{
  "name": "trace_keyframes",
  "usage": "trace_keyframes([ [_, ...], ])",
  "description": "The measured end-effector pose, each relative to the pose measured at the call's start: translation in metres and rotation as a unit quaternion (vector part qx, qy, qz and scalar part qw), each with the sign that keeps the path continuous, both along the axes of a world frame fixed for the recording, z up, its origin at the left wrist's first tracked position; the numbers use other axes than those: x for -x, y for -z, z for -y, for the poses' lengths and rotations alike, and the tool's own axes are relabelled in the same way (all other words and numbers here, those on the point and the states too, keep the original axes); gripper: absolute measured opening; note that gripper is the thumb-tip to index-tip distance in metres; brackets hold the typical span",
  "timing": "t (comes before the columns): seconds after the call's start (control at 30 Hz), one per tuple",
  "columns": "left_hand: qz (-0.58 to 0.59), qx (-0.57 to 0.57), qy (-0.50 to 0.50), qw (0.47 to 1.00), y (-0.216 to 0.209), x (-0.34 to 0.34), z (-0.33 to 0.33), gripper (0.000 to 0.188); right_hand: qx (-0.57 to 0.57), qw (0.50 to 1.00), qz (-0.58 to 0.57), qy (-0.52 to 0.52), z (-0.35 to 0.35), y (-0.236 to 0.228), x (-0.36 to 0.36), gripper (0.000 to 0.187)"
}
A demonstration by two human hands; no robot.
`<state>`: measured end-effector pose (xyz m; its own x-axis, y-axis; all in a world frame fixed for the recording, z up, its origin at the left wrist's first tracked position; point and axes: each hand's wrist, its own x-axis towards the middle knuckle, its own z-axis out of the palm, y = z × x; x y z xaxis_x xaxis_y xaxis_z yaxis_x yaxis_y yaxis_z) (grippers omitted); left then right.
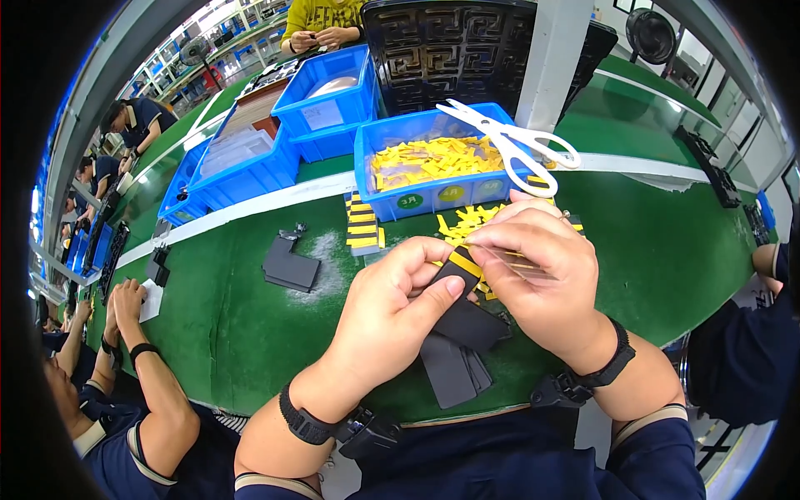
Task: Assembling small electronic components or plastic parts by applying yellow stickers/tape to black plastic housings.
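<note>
My left hand is closed on a flat black piece, thumb on top. Across that piece lies a yellow strip. My right hand is pinched at the piece's far end; what its fingertips hold is too small to make out. Beneath my hands, several matching black pieces lie overlapping on the green table. Loose yellow strips are heaped just beyond my fingers, partly hidden by my right hand. Left of that heap stands a stack of black pieces with yellow strips.
A blue bin of yellow strips stands ahead, white scissors resting across its right side. Other blue bins stand at the far left. More black pieces lie near white powder. Co-workers' arms reach in at left.
</note>
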<state>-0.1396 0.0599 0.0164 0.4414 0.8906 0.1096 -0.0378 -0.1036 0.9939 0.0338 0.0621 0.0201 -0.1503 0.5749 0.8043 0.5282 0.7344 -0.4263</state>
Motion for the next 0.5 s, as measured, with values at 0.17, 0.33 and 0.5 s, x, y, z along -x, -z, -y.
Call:
trace_keyframes([
  [0.17, -0.002, 0.004, -0.005, 1.0, -0.002, -0.001, 0.004, 0.02, 0.006, 1.0, 0.015, 0.003, 0.0, -0.001, 0.0, 0.019],
  [0.33, -0.036, -0.044, -0.021, 0.998, -0.002, -0.001, 0.009, 0.024, 0.024, 0.999, 0.007, -0.021, -0.003, 0.0, -0.002, 0.018],
  [0.5, -0.044, -0.04, -0.051, 0.997, -0.009, 0.0, 0.008, 0.025, 0.006, 0.998, 0.061, -0.017, -0.005, -0.005, -0.006, 0.019],
])
